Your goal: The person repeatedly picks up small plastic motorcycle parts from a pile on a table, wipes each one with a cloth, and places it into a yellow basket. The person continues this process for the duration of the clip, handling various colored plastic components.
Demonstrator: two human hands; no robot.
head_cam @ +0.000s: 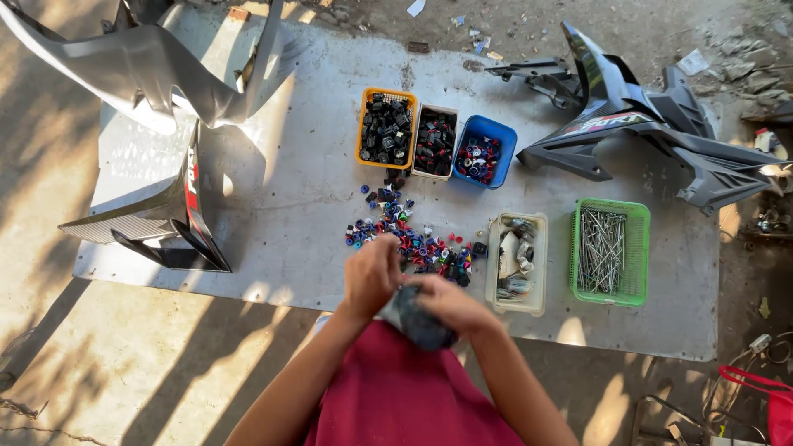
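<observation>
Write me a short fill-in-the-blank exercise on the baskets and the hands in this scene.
1. The green basket holds long metal ____.
2. Between the orange basket and the blue basket stands a ____ one.
3. The left hand and the right hand together hold a dark ____.

Missing words: nails; white; cloth

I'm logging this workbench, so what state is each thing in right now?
Left hand: closed, gripping the dark grey cloth bundle.
Right hand: closed on the dark grey cloth bundle.
Orange plastic basket: full of black parts.
Blue plastic tub: partly filled.
Green mesh basket: holds metal rods.
Small coloured parts: loose pile.
</observation>
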